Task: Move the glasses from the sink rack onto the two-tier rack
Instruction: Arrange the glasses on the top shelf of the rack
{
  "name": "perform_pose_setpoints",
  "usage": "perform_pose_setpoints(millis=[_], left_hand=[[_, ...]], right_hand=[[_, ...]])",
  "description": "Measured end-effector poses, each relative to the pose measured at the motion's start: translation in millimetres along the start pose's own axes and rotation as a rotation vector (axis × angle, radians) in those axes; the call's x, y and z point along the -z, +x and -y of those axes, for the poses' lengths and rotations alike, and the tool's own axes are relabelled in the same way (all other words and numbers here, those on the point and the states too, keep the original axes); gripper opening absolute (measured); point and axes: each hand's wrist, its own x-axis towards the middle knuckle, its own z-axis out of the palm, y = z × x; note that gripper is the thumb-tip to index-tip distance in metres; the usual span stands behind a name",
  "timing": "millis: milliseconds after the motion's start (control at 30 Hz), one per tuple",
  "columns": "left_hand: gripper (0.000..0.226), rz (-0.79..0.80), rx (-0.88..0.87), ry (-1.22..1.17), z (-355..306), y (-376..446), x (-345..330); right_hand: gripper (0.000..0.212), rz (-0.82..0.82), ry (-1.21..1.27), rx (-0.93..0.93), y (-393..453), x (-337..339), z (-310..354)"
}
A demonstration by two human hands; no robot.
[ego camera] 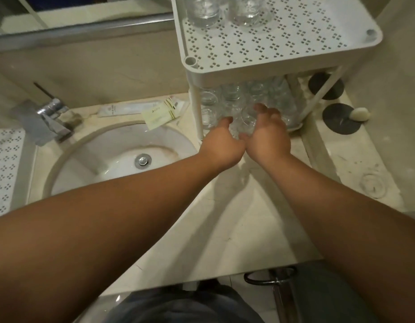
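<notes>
The white two-tier rack [225, 73] stands on the counter to the right of the sink. Two clear glasses [203, 10] stand at the back of its perforated top tier. Several more glasses [229, 96] crowd the lower tier. Both my hands reach in at the front of that lower tier, side by side. My right hand [268, 136] curls its fingers and thumb round a clear glass [248, 122]. My left hand [221, 144] curls beside it against another glass [233, 130], whose outline is faint. A corner of the white perforated sink rack [6, 159] shows at the far left.
The round sink basin [90, 141] and chrome faucet [50, 117] lie left of the rack, with paper sachets [159, 114] behind the basin. Two dark round mats [339, 123] and a white pebble-like object [360, 113] sit right of the rack. A metal ring [269, 276] hangs below the counter's front edge.
</notes>
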Motion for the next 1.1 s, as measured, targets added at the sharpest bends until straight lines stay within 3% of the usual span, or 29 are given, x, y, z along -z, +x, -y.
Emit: perform_pose_setpoints(millis=[300,633,833,1100], left_hand=[[0.069,0.051,0.134,-0.129,4,21,-8],[0.065,0.096,0.198,-0.231,1,20,-1],[0.064,0.108,0.14,-0.306,-6,8,6],[0.064,0.095,-0.076,-0.325,-20,-31,12]], right_hand=[[0.087,0.098,-0.223,-0.084,27,-13,1],[0.08,0.061,-0.057,-0.116,34,-11,0],[0.085,-0.082,0.05,-0.128,21,0,1],[0.085,-0.325,0.247,-0.02,-34,25,9]])
